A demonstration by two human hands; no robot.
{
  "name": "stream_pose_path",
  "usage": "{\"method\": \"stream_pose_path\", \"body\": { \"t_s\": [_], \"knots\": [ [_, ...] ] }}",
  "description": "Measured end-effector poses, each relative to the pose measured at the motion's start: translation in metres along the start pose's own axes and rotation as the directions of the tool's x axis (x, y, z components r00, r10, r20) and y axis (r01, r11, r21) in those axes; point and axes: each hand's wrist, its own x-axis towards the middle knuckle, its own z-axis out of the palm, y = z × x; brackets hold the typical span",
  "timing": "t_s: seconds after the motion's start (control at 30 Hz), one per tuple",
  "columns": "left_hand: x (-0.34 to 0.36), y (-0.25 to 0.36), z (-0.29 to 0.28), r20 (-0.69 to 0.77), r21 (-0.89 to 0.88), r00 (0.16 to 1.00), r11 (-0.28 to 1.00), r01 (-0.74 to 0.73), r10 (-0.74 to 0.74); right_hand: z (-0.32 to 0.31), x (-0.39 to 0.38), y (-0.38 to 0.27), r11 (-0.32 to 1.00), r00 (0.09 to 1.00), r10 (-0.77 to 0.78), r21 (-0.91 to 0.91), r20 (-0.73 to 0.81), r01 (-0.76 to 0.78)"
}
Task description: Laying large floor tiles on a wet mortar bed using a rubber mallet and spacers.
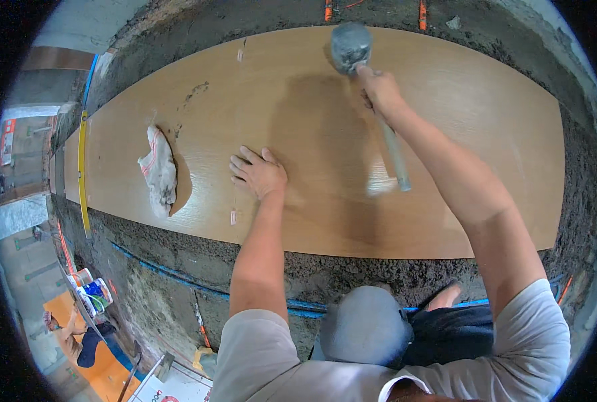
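My right hand [381, 90] grips a mallet [352, 48] by its handle, close under the dark, dust-smeared head. The head is near the far edge of a large tan tile [445, 194], and the pale handle trails back toward me. Whether the head touches the surface I cannot tell. My left hand [261, 174] lies flat with spread fingers beside the seam between this tile and its neighbour. Small clear clips [233, 216] stick up along that seam. On the left tile a crumpled, stained white cloth or glove [159, 173] lies near some mortar crumbs.
Wet grey mortar [198, 244] borders the tiles. A yellow level [82, 167] lies across the left end. Blue conduit [178, 276] runs along the near side. White tubs [96, 295] stand lower left, near another person [87, 335] on an orange surface. Orange pipe stubs [422, 13] rise beyond.
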Motion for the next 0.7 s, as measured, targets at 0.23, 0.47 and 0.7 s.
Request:
{"method": "stream_pose_path", "body": {
  "t_s": [0.23,0.47,0.7],
  "knots": [
    [0.007,0.002,0.003,0.041,-0.013,0.999,1.000,-0.022,0.023,-0.045,0.006,0.015,0.998,1.000,0.027,0.048,-0.002,-0.027],
    [0.003,0.012,-0.018,0.181,0.274,0.975,0.945,-0.177,0.131,-0.146,0.002,0.052,0.988,0.999,-0.042,0.148,-0.022,0.045],
    [0.005,0.002,0.011,0.088,0.233,0.995,0.970,-0.067,0.048,-0.272,-0.021,0.094,0.975,0.907,0.088,0.223,-0.411,0.007]
  ]
}}
